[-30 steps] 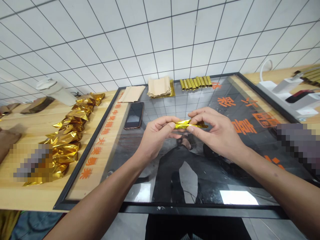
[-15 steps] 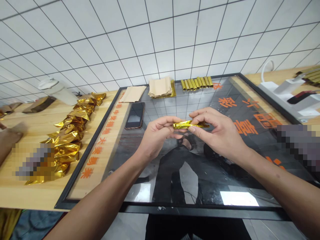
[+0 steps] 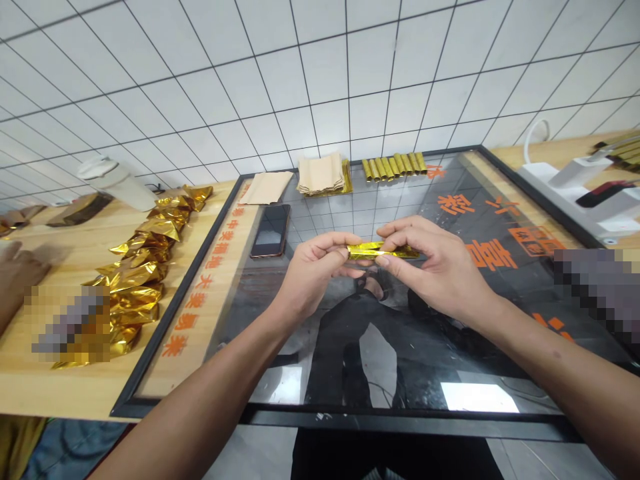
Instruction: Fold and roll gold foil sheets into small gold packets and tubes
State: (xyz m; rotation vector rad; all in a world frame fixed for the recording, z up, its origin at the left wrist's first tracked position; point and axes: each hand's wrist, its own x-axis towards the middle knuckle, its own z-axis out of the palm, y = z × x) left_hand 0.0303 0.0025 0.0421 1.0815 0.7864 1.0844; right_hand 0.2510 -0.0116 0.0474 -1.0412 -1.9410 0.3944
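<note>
Both hands hold one gold foil roll (image 3: 370,252) above the glass-topped board. At its left end, my left hand (image 3: 320,263) is closed, pinching the foil between thumb and fingers. My right hand (image 3: 425,257) grips the right part, its thumb against the near side and its fingers over the back. The fingers partly hide the roll's right end. Beyond the hands lies a row of several finished-looking gold rolls (image 3: 394,167). Left of that row are a stack of brown paper sheets (image 3: 320,175) over gold foil and another brown paper piece (image 3: 266,188).
A phone (image 3: 270,231) rests on the black-framed glass board (image 3: 240,320). Crumpled gold foil packets (image 3: 143,267) line the wooden table at left, near a white cup (image 3: 117,183) and another person's hand (image 3: 23,277). A white power strip (image 3: 565,193) sits at right, before the tiled wall.
The foil roll has turned slightly in my fingers, and both hands have shifted only a little. At the far left, the other person's hand has moved further into view.
</note>
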